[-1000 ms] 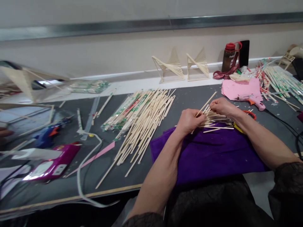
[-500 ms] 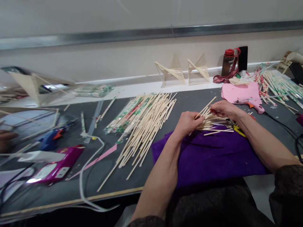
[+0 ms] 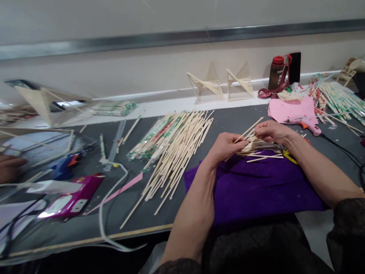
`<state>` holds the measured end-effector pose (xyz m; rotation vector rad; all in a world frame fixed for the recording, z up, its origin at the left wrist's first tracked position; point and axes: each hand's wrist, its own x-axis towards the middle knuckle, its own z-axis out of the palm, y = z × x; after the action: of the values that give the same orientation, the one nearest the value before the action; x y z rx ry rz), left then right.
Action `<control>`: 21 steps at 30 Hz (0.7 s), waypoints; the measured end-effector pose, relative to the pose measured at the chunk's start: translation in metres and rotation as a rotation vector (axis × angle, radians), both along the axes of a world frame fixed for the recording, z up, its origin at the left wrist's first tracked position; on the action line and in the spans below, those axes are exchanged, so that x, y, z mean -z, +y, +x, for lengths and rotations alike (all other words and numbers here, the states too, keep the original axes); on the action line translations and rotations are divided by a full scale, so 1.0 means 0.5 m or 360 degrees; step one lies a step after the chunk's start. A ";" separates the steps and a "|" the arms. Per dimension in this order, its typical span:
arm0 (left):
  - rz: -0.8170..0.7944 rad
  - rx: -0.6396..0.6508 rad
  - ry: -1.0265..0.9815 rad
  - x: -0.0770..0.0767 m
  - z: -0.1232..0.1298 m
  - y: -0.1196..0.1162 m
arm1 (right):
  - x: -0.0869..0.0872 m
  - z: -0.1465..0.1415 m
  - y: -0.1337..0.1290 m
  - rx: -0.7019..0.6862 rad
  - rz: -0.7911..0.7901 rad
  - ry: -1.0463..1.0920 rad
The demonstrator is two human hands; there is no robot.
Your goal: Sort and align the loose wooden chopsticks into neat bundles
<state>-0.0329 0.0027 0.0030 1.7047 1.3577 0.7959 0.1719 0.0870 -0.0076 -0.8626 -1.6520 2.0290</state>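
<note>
My left hand (image 3: 228,146) is closed around a bare wooden chopstick (image 3: 251,128), whose far end points up and away to the right. Close beside it, my right hand (image 3: 270,132) has its fingertips pinched together; what they hold is hidden. Below both hands, a small pile of bare chopsticks (image 3: 264,155) lies on a folded purple cloth (image 3: 265,186). Yellow-handled pliers (image 3: 289,156) rest at the right end of that pile, partly under my right wrist.
Left of the cloth lie loose chopsticks (image 3: 176,156) and wrapped chopsticks (image 3: 152,135). A pink glue gun (image 3: 309,123) with a black cord is at right. Two stick models (image 3: 207,85) stand behind. Another person's hand (image 3: 11,167) shows far left, near a blue glue gun (image 3: 64,167).
The view has shifted slightly. Both hands keep nearly the same place and hold, with the chopstick still in my left hand.
</note>
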 end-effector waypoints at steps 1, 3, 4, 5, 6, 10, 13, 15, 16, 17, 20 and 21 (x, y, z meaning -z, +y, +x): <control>-0.0009 0.0019 -0.0035 0.000 -0.002 0.000 | -0.002 -0.001 -0.002 -0.0034 -0.0020 0.0012; -0.0017 0.0042 -0.0101 -0.001 -0.006 -0.001 | -0.005 -0.004 -0.007 -0.0065 -0.0040 0.0053; -0.0015 0.0041 -0.0130 -0.001 -0.008 -0.001 | -0.007 -0.006 -0.010 -0.0058 -0.0036 0.0071; -0.0014 0.0037 -0.0156 -0.002 -0.011 -0.001 | -0.009 -0.008 -0.012 -0.0044 -0.0022 0.0079; -0.0012 0.0033 -0.0174 -0.002 -0.013 0.000 | -0.011 -0.010 -0.014 -0.0026 0.0002 0.0079; -0.0037 0.0078 -0.0184 -0.007 -0.023 0.001 | -0.021 -0.014 -0.023 0.0035 0.0211 0.0027; -0.0054 0.0117 -0.0170 -0.009 -0.028 0.003 | -0.027 -0.012 -0.028 0.0096 0.0388 -0.0063; -0.0044 0.0108 -0.0167 -0.009 -0.030 0.004 | -0.028 -0.012 -0.029 0.0138 0.0453 -0.0087; -0.0040 0.0102 -0.0170 -0.009 -0.030 0.004 | -0.028 -0.012 -0.030 0.0154 0.0467 -0.0076; -0.0045 0.0106 -0.0167 -0.008 -0.030 0.004 | -0.027 -0.012 -0.030 0.0159 0.0465 -0.0057; -0.0050 0.0145 -0.0125 -0.006 -0.030 0.004 | -0.027 -0.013 -0.030 0.0116 0.0380 -0.0021; -0.0042 0.0154 -0.0104 -0.005 -0.030 0.005 | -0.027 -0.013 -0.030 0.0095 0.0345 -0.0021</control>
<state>-0.0478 0.0052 0.0054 1.6957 1.2273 0.7691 0.1656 0.0719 0.0059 -0.8393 -1.7910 1.7688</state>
